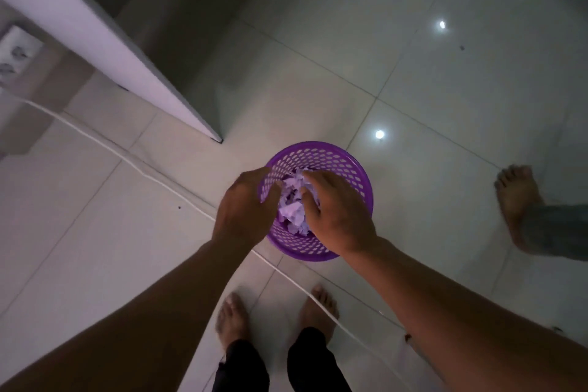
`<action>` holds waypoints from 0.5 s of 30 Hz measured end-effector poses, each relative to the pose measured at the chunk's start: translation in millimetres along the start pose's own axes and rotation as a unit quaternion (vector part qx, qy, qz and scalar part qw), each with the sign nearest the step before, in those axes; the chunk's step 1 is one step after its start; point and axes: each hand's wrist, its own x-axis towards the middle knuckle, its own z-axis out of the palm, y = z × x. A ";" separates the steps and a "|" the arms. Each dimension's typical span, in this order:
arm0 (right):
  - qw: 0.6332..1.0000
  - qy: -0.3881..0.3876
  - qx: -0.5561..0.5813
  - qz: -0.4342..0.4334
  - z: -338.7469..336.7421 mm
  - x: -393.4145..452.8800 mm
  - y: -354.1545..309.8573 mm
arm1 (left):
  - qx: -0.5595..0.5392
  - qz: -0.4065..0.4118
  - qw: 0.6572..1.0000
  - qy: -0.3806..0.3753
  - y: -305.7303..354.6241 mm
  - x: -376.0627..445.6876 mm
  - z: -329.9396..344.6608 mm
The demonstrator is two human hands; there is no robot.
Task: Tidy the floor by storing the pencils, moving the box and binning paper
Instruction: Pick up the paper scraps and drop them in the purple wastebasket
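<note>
The fingers of the right hand [334,213] curl down into the mouth of the purple basket [346,165], their tips on the crumpled paper [291,210] at its far side; they seem to pinch or press it, though the tips are partly buried and I cannot tell which. The left hand [245,210] comes in over the near-left rim with its fingers bent inward beside the paper; whether they grip any of it is hidden by the back of the hand.

Judging from this, the paper-binning step is in hand and close to done: the paper is already inside the rim. The next move probably calls for letting go and lifting both hands straight up, so that no scrap clings to the fingers and comes out again.

The basket stands upright on the tiled floor [445,79], just beyond the person's bare feet [232,318]. It is a perforated tub, and the pale wad nearly fills what shows of its inside. No pencils or box are in view.

A white cord [95,140] runs across the floor from far left to near right, passing close by the basket. The corner of a white cabinet [127,57] stands to the far left. Another person's foot [517,197] rests at the right.
</note>
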 end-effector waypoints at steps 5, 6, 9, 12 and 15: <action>0.995 0.011 -0.022 -0.100 -15.4 5.0 -88.0 | 0.003 -0.013 0.995 0.104 -19.5 -50.7 -88.4; 0.993 0.009 -0.022 -0.116 -15.9 3.4 -109.7 | 0.006 -0.017 0.992 0.124 -26.9 -63.4 -106.5; 0.984 0.011 -0.011 -0.179 -10.1 -5.6 -178.0 | 0.014 -0.032 0.985 0.170 -57.2 -106.9 -162.9; 0.970 0.012 -0.007 -0.244 -5.2 -27.8 -259.5 | 0.050 -0.038 0.978 0.197 -93.0 -166.0 -227.0; 0.957 -0.002 -0.002 -0.290 -0.1 -59.2 -333.6 | 0.072 -0.047 0.968 0.235 -125.1 -226.6 -283.5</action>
